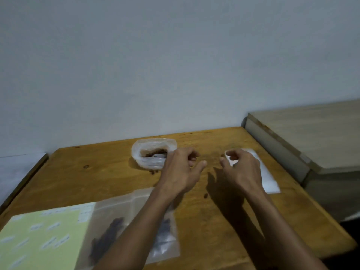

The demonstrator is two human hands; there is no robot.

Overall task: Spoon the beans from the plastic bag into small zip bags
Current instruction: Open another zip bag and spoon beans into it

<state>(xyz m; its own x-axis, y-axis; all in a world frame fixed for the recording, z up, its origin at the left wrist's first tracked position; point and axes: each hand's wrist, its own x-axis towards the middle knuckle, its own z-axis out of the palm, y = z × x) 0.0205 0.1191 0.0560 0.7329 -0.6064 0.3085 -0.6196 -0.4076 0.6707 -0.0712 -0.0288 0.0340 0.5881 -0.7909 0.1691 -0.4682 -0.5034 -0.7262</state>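
An open plastic bag (153, 152) of dark beans sits near the table's far edge, its rim rolled down. My left hand (181, 170) hovers just right of it, fingers loosely curled, thumb out, holding nothing. My right hand (241, 168) hovers over the far end of a white stack of small zip bags (268, 178); its fingers curl loosely and its thumb stands apart from them. Two clear zip bags with beans inside (109, 232) (167, 238) lie flat near me, partly under my left forearm. No spoon is visible.
A pale yellow printed sheet (39, 236) lies at the near left of the wooden table (97, 172). Loose beans lie beside the plastic bag (153, 172) and between my arms (205, 195). A light wooden cabinet (311, 137) stands to the right, and a wall runs behind.
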